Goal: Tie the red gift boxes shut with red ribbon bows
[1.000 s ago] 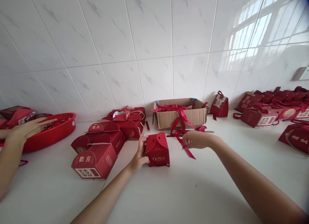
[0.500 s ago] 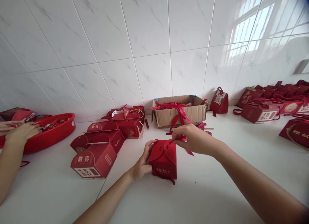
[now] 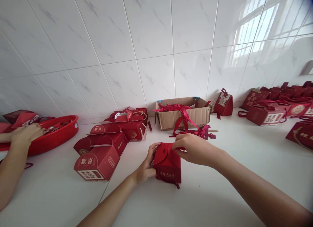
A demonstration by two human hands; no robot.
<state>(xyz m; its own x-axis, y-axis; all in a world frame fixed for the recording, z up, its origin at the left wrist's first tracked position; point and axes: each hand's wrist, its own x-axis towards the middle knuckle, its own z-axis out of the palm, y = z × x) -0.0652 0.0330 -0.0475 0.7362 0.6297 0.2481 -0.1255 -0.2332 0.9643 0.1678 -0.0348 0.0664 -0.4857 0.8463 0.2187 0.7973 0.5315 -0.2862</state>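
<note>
A small red gift box (image 3: 168, 166) with gold lettering stands upright on the white counter. Its top is closed by curved, overlapping flaps with a hole showing. My left hand (image 3: 146, 166) is wrapped round the box's left side, thumb at the front and fingers behind. Over the right part of the lid, my right hand (image 3: 193, 149) pinches a bit of red ribbon (image 3: 181, 149) against the flap; the fingers hide most of it. A dark red ribbon end pokes out at the box's lower front edge.
Behind the gift box, a cardboard box (image 3: 193, 117) holds red ribbons, some hanging over its front. Folded red boxes (image 3: 97, 163) stand left, more boxes (image 3: 267, 114) right. At far left, a co-worker's hands (image 3: 25, 135) reach into a red basin (image 3: 56, 140).
My right hand has come down closer onto the lid, and the ribbon tail that hung below it no longer shows. The left hand keeps its hold on the box.
</note>
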